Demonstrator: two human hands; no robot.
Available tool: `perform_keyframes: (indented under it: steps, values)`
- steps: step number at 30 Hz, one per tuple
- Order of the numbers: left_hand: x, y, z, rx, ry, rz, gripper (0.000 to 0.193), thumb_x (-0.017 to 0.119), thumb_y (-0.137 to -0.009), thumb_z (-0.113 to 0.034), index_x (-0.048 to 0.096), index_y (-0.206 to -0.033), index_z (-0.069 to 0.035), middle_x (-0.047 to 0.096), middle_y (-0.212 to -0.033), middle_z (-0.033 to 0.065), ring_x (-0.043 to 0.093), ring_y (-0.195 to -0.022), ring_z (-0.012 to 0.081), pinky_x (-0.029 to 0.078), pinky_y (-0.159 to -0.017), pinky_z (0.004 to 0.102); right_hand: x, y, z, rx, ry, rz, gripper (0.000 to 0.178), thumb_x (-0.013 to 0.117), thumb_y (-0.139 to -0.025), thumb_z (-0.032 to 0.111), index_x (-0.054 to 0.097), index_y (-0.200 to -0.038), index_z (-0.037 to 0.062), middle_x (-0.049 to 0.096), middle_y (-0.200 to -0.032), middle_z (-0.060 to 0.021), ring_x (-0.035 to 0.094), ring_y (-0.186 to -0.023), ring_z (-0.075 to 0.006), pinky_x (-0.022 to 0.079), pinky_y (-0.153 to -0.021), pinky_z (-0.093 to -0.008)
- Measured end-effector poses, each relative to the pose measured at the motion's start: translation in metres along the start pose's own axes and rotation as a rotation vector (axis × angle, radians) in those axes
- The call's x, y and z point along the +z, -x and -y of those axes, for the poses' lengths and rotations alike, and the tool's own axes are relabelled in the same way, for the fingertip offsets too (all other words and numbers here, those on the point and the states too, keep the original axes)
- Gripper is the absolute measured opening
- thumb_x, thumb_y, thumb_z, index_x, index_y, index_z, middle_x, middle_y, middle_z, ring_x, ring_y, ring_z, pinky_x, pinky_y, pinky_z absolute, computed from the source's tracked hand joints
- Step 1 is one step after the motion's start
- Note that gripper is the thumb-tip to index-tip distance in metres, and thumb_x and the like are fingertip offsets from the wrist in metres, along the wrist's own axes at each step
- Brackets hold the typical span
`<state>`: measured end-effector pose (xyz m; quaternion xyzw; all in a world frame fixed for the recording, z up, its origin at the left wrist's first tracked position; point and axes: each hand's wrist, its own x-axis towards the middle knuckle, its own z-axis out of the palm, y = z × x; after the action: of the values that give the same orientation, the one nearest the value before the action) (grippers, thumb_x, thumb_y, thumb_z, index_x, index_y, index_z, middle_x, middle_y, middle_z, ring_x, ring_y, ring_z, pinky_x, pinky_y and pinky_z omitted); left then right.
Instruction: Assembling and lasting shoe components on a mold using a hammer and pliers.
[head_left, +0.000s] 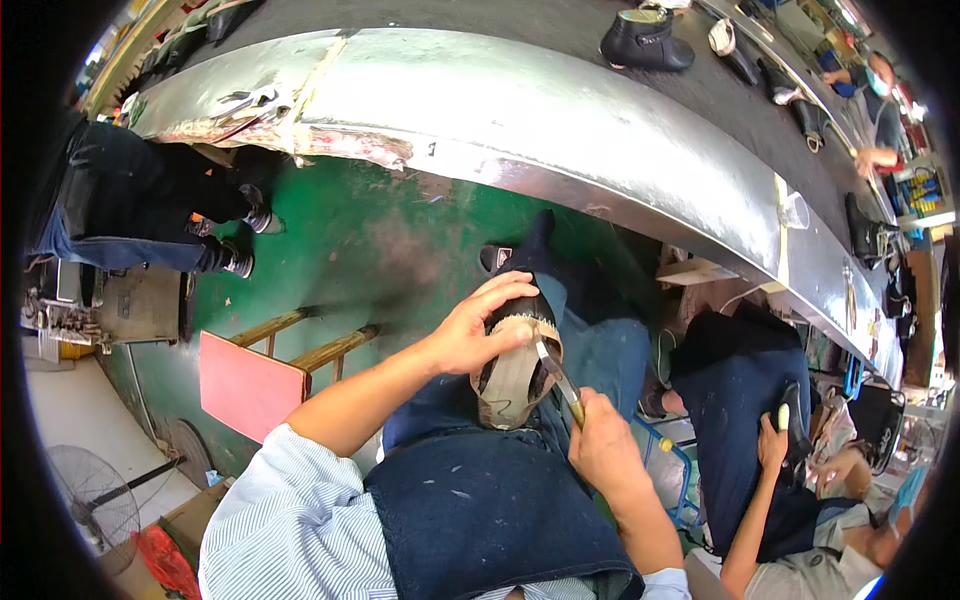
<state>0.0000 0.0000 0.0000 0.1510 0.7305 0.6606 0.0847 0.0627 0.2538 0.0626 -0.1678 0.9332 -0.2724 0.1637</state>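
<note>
My left hand (470, 338) is wrapped over the front of a shoe upper on its last (508, 392), held above my lap. The shoe is bottom up, with a black outer and a pale beige underside whose edge looks pleated near the toe. My right hand (606, 450) grips a slim hand tool (560, 376) with a silvery metal end and a yellowish handle. The metal end touches the shoe's edge beside my left thumb. Whether it is a knife or pincers cannot be made out. A dark blue apron (480, 500) covers my lap.
A metal-edged conveyor bench (450, 90) curves across ahead, bearing a black ankle boot (648, 40) and several other shoes. A pink-topped stool (250, 385) stands at left, near a fan (90, 500). At right, a seated co-worker holds a dark shoe (795, 435).
</note>
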Motion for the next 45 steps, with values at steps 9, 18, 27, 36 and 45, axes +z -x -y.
perform_keyframes:
  steps: [9, 18, 27, 36, 45]
  values:
    - [0.010, -0.010, 0.006, -0.025, -0.025, -0.149, 0.043, 0.068, -0.085, -0.009, 0.058, -0.127, -0.006, 0.050, -0.139, 0.0144, 0.043, -0.133, 0.0256, 0.032, -0.111, 0.0378, -0.036, 0.006, 0.007, 0.044, -0.557, 0.031, 0.028, 0.054, -0.096, 0.020, 0.054, -0.112, -0.0036, 0.065, -0.090, -0.0179, 0.065, -0.081, -0.0271, 0.050, -0.074, -0.0353]
    - [-0.001, -0.009, 0.008, -0.049, -0.040, -0.037, 0.055, 0.069, -0.084, -0.010, 0.051, -0.136, -0.007, 0.044, -0.144, 0.0144, 0.036, -0.139, 0.0253, 0.029, -0.113, 0.0383, -0.012, -0.026, 0.022, -0.113, -0.423, -0.220, 0.031, 0.053, -0.097, 0.023, 0.054, -0.112, -0.0033, 0.062, -0.093, -0.0271, 0.060, -0.089, -0.0466, 0.049, -0.078, -0.0466]
    - [0.024, 0.048, -0.002, -0.390, -0.008, -0.137, 0.069, 0.060, -0.093, -0.029, 0.029, -0.150, -0.006, 0.041, -0.146, 0.0242, 0.039, -0.138, 0.0332, 0.033, -0.111, 0.0376, 0.028, -0.018, -0.015, 0.104, -0.502, -0.143, 0.038, 0.068, -0.087, 0.024, 0.055, -0.113, -0.0007, 0.068, -0.094, -0.0141, 0.067, -0.083, -0.0247, 0.051, -0.076, -0.0370]
    - [0.061, 0.016, 0.005, -0.395, -0.166, -0.078, 0.042, 0.048, -0.096, -0.024, 0.053, -0.130, 0.001, 0.066, -0.102, 0.0260, 0.067, -0.096, 0.0360, 0.051, -0.085, 0.0420, 0.072, -0.017, -0.052, 0.304, -1.161, -0.238, 0.029, 0.068, -0.088, 0.015, 0.052, -0.105, -0.0019, 0.062, -0.088, -0.0063, 0.059, -0.064, -0.0115, 0.050, -0.055, -0.0253]
    - [0.082, -0.022, 0.031, -0.826, 0.518, 0.470, 0.058, 0.058, -0.079, 0.003, 0.052, -0.137, -0.003, 0.063, -0.120, 0.0041, 0.060, -0.105, 0.0158, 0.048, -0.093, 0.0287, 0.077, 0.015, -0.099, 0.412, -0.951, -0.213, 0.036, 0.068, -0.080, 0.010, 0.051, -0.108, -0.0038, 0.064, -0.092, -0.0098, 0.061, -0.064, -0.0129, 0.051, -0.057, -0.0268]
